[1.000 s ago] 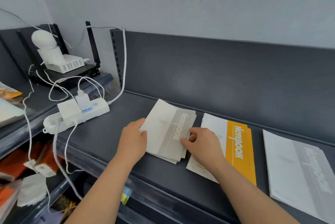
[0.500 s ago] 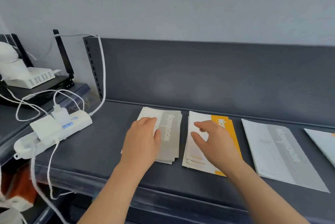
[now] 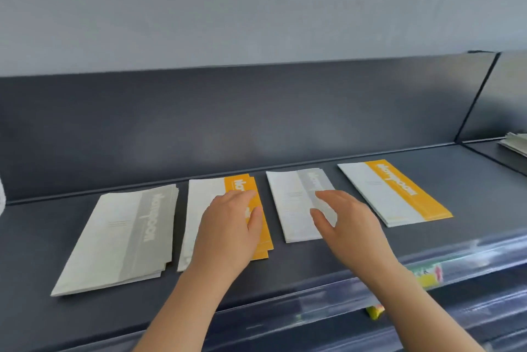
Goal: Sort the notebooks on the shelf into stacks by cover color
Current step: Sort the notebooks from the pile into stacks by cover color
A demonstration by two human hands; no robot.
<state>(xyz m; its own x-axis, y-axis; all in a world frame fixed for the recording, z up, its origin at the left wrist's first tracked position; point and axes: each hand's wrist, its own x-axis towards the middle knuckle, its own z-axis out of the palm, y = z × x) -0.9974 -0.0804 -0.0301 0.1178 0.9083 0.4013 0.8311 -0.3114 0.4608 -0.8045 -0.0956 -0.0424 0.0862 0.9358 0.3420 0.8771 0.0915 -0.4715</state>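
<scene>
Shelf (image 3: 299, 262), four notebook stacks in a row. Left hand (image 3: 228, 233), fingers flat, has moved from left grey stack (image 3: 114, 234) onto left orange stack (image 3: 241, 184). Right hand (image 3: 349, 223), fingers loosely spread, is now over middle grey stack (image 3: 291, 203). Right orange stack (image 3: 396, 195) is newly in view.

Both arms are out front, bare, angling in from the bottom edge. Left hand (image 3: 228, 233) is palm down, fingers straight and held together, thumb tucked along its right side. Right hand (image 3: 349, 226) is palm down too, fingers stretched forward, thumb splayed wide to the left.
</scene>
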